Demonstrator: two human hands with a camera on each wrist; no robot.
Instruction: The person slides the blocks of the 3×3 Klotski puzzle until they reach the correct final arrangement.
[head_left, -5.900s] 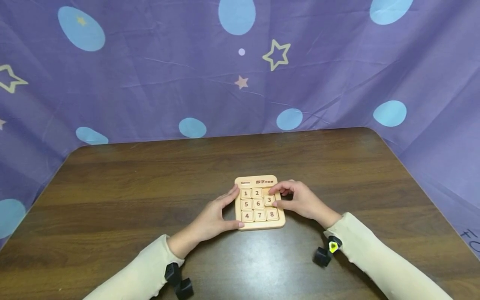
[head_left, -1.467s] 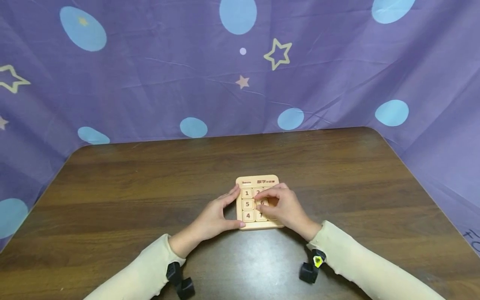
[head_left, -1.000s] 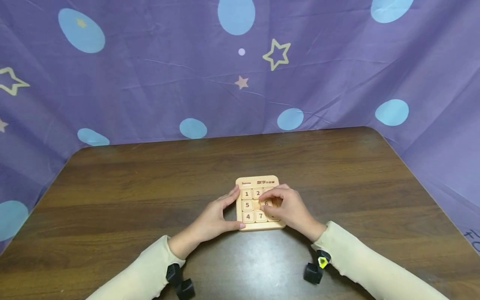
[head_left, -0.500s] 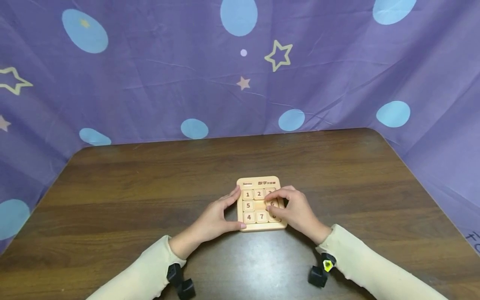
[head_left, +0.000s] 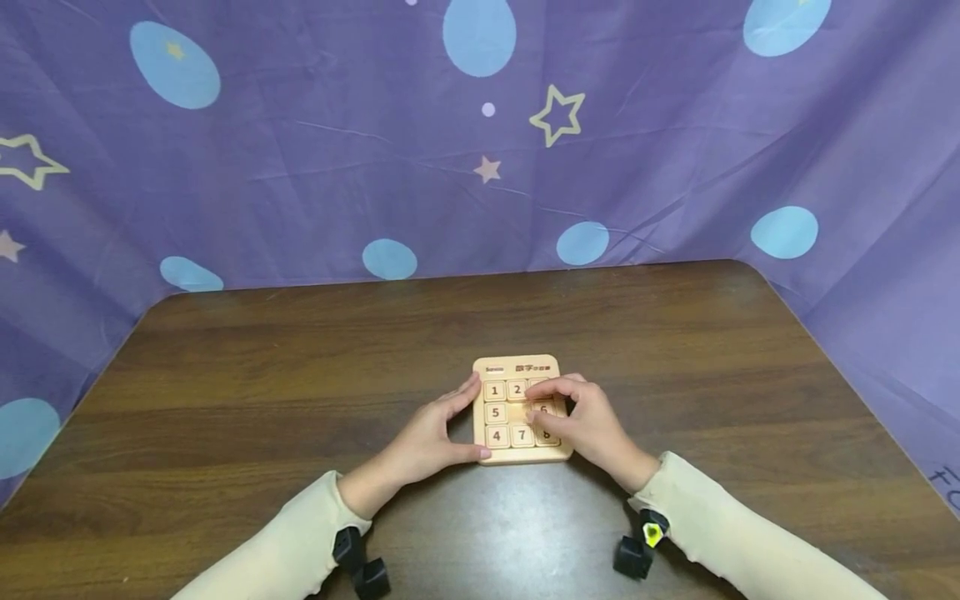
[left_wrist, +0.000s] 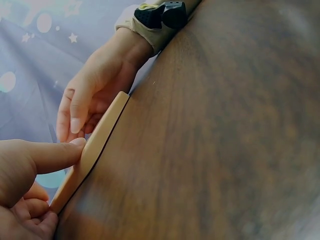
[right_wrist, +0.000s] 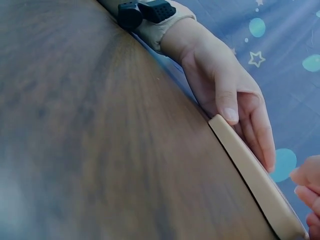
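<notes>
A pale wooden number slide puzzle [head_left: 519,455] lies flat on the table. Its numbered tiles show 1, 2, 5, 4, 7, with 6 and 8 partly covered. The centre cell [head_left: 517,412] is bare. My left hand [head_left: 420,440] grips the frame's left side, thumb at the lower corner and fingers along the upper edge. Over the right column is my right hand [head_left: 588,421], thumb and index fingertips apart at the left edge of the 6 tile [head_left: 545,409]. Whether they touch it I cannot tell. The top-right tile is mostly hidden. In the right wrist view, those fingertips [right_wrist: 295,174] appear above the board.
The puzzle rests on a dark brown wooden table [head_left: 337,350]. Behind it hangs a purple curtain [head_left: 322,167] with stars and blue ovals. Each wrist carries a small black camera, such as the left camera [head_left: 360,562].
The 3 tile slid up into the top-right cell. Then the 6 tile slid from the centre to the right column, baring the centre. My right hand has just shifted slightly left; the left hand stays.
</notes>
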